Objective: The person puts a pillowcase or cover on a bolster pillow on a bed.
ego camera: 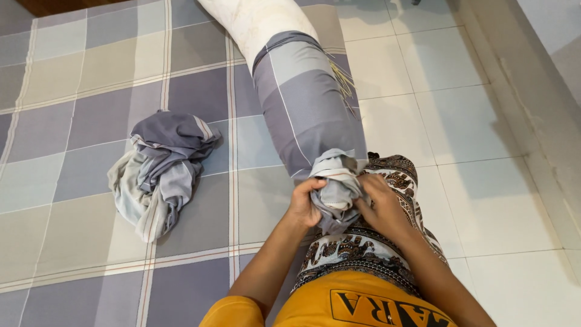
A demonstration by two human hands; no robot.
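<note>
Both the left hand (304, 203) and right hand (376, 203) clench the bolster cover (305, 106), lying lengthwise away.

Both bare forearms reach forward from the lower edge of the view and come close together. The left hand (304, 203) is closed in a fist with the knuckles up. The right hand (380, 203) is also closed, its fingers curled inward toward the left one.

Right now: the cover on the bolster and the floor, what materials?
Bolster cover: looks like thin woven cotton, matte; it bunches into soft folds where both hands grip the end. Floor: likely glazed ceramic tile, pale and slightly glossy, with visible grout lines.
</note>
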